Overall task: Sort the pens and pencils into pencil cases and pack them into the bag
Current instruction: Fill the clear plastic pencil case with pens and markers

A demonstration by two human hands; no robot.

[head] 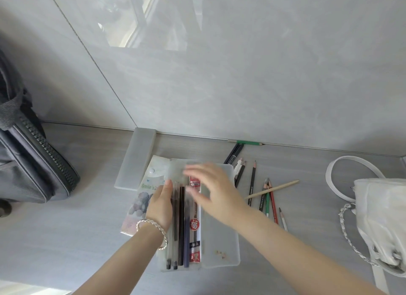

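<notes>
Pens (182, 224) in pencil case (219, 239), right grip (213, 189) spread above, left grip (160, 204) beside, closure unclear.

We read the table (87, 239) as mid grey with faint streaky grain, and the wall (263, 75) as paler grey marbled tile. Backpack (28, 163) is dark grey, its zipper (50, 154) black. Open pencil case (219, 239) and shut pencil case (137, 158) are both frosted milky-clear. Pouch (142, 198) is whitish with green lettering and a purple grape print. In the open one we see black pens (181, 224), a navy pen (186, 239), and a red-and-white refill pack (195, 248) with a red round label. Loose: black pencil (252, 182), green pencil (267, 204), red pencil (274, 207), tan pencil (276, 188), far green pencil (250, 143). Handbag (377, 218) is white, chain (349, 235) silver. Bracelet (153, 226) is silver with a twisted pattern.
</notes>
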